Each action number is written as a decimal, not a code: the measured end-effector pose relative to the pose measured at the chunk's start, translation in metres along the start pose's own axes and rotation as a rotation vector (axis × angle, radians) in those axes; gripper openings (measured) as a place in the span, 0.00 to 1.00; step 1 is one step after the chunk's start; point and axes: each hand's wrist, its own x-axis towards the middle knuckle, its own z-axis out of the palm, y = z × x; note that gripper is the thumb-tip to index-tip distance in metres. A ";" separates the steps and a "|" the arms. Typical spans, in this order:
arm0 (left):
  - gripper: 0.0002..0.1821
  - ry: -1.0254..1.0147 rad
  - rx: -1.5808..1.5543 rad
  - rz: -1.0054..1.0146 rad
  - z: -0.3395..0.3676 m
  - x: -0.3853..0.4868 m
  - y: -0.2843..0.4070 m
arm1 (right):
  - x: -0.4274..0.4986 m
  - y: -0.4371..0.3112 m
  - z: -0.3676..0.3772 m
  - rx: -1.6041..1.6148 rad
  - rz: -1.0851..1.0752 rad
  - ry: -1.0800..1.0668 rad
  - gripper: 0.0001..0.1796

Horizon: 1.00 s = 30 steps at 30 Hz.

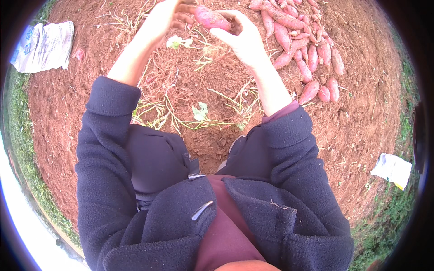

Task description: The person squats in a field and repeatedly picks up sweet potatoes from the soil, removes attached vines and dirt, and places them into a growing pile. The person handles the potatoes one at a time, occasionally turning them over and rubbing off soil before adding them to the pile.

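Near the top centre, my right hand [242, 32] holds one end of a red-skinned sweet potato [211, 18] between thumb and fingers. My left hand [173, 17] is at the other end, its fingers partly spread and cut off by the top edge; whether it touches the root is hard to tell. A heap of sweet potatoes [288, 20] lies on the reddish soil at the upper right, just beyond my right hand. Below both hands are cut vines [169, 111] and a green leaf [200, 111].
A white printed sack [45, 47] lies at the upper left, with a small sweet potato [79, 54] beside it. Another white bag [392, 171] is at the far right, by the grass. More vine stems [134, 20] lie at the top left. My knees flank the soil.
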 end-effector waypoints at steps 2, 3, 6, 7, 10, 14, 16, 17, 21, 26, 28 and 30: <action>0.33 -0.067 0.163 0.037 0.011 -0.006 0.001 | 0.000 0.000 0.000 -0.206 -0.122 0.050 0.26; 0.35 -0.094 0.190 0.055 0.017 -0.008 0.001 | 0.000 0.000 0.000 -0.375 -0.200 0.089 0.26; 0.36 -0.013 0.238 0.100 0.033 -0.011 -0.001 | 0.000 -0.001 0.002 -0.565 -0.340 0.130 0.26; 0.31 0.120 0.230 0.113 0.036 -0.011 -0.003 | 0.001 0.000 0.003 -0.577 -0.371 0.133 0.26; 0.19 0.156 0.263 0.184 0.032 -0.009 -0.004 | 0.000 0.000 0.003 -0.669 -0.441 0.144 0.26; 0.20 0.159 -0.182 0.045 0.028 -0.007 -0.001 | -0.001 -0.001 0.003 -0.618 -0.376 0.133 0.26; 0.19 -0.049 -0.209 -0.022 0.029 -0.010 0.002 | 0.000 -0.005 0.005 -0.650 -0.394 0.146 0.27; 0.19 -0.154 -0.222 -0.055 0.029 -0.012 0.004 | 0.001 -0.007 0.007 -0.632 -0.403 0.145 0.27; 0.21 -0.069 -0.191 0.031 0.033 -0.015 0.006 | 0.005 -0.013 0.026 -0.659 -0.407 0.456 0.15; 0.24 -0.069 -0.380 0.140 0.026 -0.010 0.001 | -0.004 -0.009 0.009 -0.389 -0.035 0.112 0.23; 0.24 -0.052 -0.317 0.175 0.025 -0.008 0.000 | -0.005 -0.001 0.004 -0.368 0.011 0.063 0.20; 0.23 -0.113 -0.347 0.188 0.026 -0.008 -0.002 | -0.004 0.007 0.003 -0.318 0.065 0.074 0.18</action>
